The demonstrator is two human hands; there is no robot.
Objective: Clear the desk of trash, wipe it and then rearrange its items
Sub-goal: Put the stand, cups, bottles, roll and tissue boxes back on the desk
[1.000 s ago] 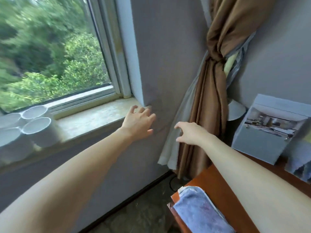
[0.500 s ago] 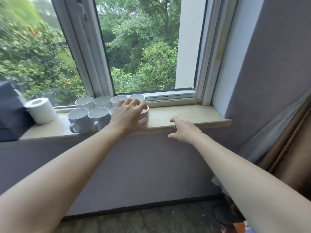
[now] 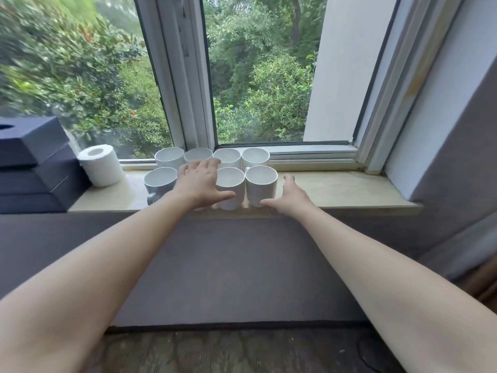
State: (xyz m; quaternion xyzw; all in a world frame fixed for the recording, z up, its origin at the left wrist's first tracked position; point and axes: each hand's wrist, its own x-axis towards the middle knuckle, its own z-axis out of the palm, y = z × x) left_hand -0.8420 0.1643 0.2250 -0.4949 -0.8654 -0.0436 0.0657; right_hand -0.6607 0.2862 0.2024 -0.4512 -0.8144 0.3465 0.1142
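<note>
Now your left hand [image 3: 200, 184] lies spread over the white mugs [image 3: 231, 184], your right hand [image 3: 291, 197] open just beside the front right mug [image 3: 261, 184], neither gripping anything

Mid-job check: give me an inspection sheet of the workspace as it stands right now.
Surface: pale stone windowsill; desk not in view.
Job's things: seven white mugs visible in two rows on the sill; one more may be hidden under the left hand.
Clutter: toilet roll and stacked dark blue boxes at the sill's left end.
Hands: left open, spread over the front row; right hand open beside the rightmost front mug, contact unclear.
Cables: nothing seen.
Surroundings: window onto greenery; grey wall below the sill.
</note>
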